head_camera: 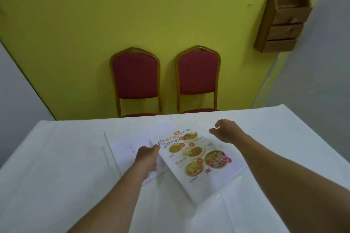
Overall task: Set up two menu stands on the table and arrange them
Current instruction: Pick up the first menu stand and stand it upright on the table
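White-clothed table (pixel 56 157), clear stand holding menu (pixel 197 154), left hand (pixel 148 156) apparently pinching its corner, right hand (pixel 225 131) loosely open

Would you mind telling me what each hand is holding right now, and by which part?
The left hand grips the printed menu stand at its upper left edge. The right hand hovers open near its far right corner, holding nothing.

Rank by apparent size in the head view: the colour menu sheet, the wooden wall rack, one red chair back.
1. Colour menu sheet, though it lies nearest the camera.
2. Wooden wall rack and left red chair back: they look alike, so unranked.
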{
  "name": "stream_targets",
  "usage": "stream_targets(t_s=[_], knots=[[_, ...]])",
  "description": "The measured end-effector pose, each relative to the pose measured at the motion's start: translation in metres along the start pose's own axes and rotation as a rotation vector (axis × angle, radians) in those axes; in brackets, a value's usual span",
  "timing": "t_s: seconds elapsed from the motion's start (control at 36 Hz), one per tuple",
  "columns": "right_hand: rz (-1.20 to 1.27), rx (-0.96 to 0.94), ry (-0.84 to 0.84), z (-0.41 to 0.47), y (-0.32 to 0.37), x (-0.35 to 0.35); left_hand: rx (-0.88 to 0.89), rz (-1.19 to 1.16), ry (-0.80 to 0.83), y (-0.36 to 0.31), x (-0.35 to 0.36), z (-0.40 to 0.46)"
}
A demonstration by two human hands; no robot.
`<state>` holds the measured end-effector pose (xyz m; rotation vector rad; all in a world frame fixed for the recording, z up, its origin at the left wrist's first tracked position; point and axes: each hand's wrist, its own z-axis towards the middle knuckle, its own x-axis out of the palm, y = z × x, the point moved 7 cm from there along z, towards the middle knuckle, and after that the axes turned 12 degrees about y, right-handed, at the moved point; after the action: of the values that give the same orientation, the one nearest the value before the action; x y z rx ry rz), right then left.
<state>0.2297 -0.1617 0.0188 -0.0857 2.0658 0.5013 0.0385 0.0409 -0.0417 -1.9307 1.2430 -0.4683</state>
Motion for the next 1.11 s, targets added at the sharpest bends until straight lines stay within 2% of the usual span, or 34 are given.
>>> stream_targets(t_s=[0.14, 0.39, 0.64, 0.83, 1.11], knots=[[0.052, 0.063, 0.073, 0.007, -0.014, 0.017, -0.060, -0.157, 0.052, 0.024, 0.017, 0.008], [0.092, 0.153, 0.167, 0.021, -0.035, 0.041, -0.125, -0.265, 0.125, 0.038, 0.036, 0.019], [0.277, 0.162, 0.143, 0.024, -0.050, 0.048, -0.096, -0.332, 0.168, 0.032, 0.047, 0.019], [0.400, 0.124, 0.092, 0.008, -0.066, 0.039, 0.044, -0.233, 0.193, 0.006, 0.050, 0.011], [0.781, 0.104, -0.065, -0.034, -0.109, 0.005, 0.317, 0.000, 0.205, -0.052, 0.079, -0.017]])
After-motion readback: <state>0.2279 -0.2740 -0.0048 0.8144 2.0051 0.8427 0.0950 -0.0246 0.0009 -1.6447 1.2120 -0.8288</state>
